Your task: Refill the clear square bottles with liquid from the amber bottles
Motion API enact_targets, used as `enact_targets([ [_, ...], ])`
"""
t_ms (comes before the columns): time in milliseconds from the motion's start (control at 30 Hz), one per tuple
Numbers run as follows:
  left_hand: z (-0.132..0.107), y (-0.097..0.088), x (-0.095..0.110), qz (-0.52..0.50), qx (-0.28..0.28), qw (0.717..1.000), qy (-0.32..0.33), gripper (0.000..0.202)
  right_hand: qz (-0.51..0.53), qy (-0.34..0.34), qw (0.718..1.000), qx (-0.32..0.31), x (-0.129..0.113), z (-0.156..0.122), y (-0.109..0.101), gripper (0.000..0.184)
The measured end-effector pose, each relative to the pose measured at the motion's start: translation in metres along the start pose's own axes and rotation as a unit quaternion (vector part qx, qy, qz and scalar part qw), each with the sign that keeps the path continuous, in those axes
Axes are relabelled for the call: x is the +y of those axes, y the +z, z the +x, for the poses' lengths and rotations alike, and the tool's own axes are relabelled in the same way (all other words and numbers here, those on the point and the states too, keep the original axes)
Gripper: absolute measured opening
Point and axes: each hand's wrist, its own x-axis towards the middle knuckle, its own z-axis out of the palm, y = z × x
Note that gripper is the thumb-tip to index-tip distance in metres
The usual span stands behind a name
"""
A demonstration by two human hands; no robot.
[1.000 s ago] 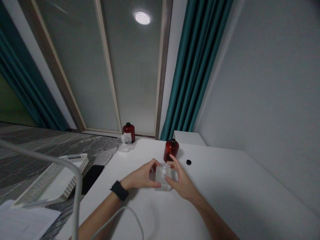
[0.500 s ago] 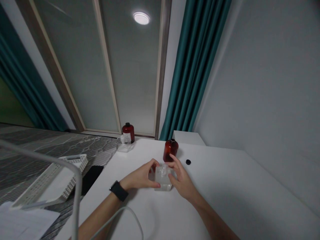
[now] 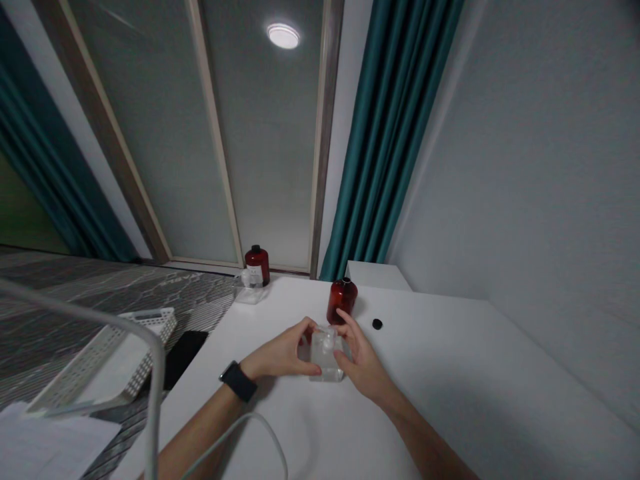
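Observation:
A transparent square container (image 3: 324,357) with a small pump top stands on the white table (image 3: 440,413), between my hands. My left hand (image 3: 283,350) grips its left side, and a black watch (image 3: 238,381) sits on that wrist. My right hand (image 3: 363,357) wraps its right side with the fingers curled over it. Just beyond them stands a dark red bottle (image 3: 342,301) without its cap. A small black cap (image 3: 377,324) lies to the right of that bottle.
At the far table edge stand another dark red bottle (image 3: 257,265) and a second transparent container (image 3: 250,291). Left of the table are a white slotted tray (image 3: 105,357), a black phone (image 3: 183,359) and papers (image 3: 50,443). A white cable (image 3: 240,440) crosses the near foreground.
My hands have barely shifted on the transparent container, and its position on the table looks the same. The head view has tilted slightly between frames.

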Motion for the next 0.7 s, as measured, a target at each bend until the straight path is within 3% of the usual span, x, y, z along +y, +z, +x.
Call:
enact_targets([
  [233,0.0004,0.0,-0.0025,-0.005,-0.001,1.0,0.006,0.057,0.024,0.043,0.999,-0.007,-0.0016,-0.0009,0.0003,0.071],
  [433,0.0007,-0.0004,-0.002,-0.003,-0.003,1.0,0.007,0.058,-0.003,0.016,1.0,0.016,0.001,-0.001,0.0069,0.066],
  [700,0.0008,0.0003,-0.0043,0.002,0.001,1.0,0.009,0.058,0.0,0.022,1.0,0.002,0.0024,-0.0029,0.0078,0.064],
])
